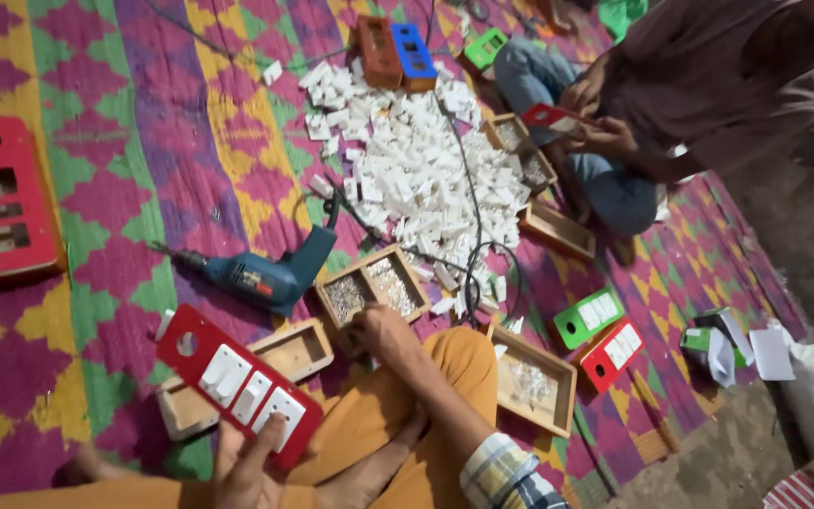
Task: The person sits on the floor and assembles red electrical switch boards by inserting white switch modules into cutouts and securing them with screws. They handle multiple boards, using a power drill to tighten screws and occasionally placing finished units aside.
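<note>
Two hands at work: your left hand [247, 467] pinches the red switch plate [237, 382] by its near end, thumb on a white switch; your right hand [381, 332] curls, fingertips in the wooden screw tray [369, 287] just beyond, grip unclear

woven floor mat [124, 113]: zigzag diamonds in purple, magenta, green, yellow | flat plastic switch plate [237, 385]: red with white rocker switches | hand-held power drill [266, 278]: teal-blue body, dark chuck | heap of small plastic switch parts [426, 170]: white | shallow wooden boxes [369, 287]: pale tan | trouser leg [426, 415]: mustard orange | shirt cuff [501, 471]: yellow-blue plaid
</note>
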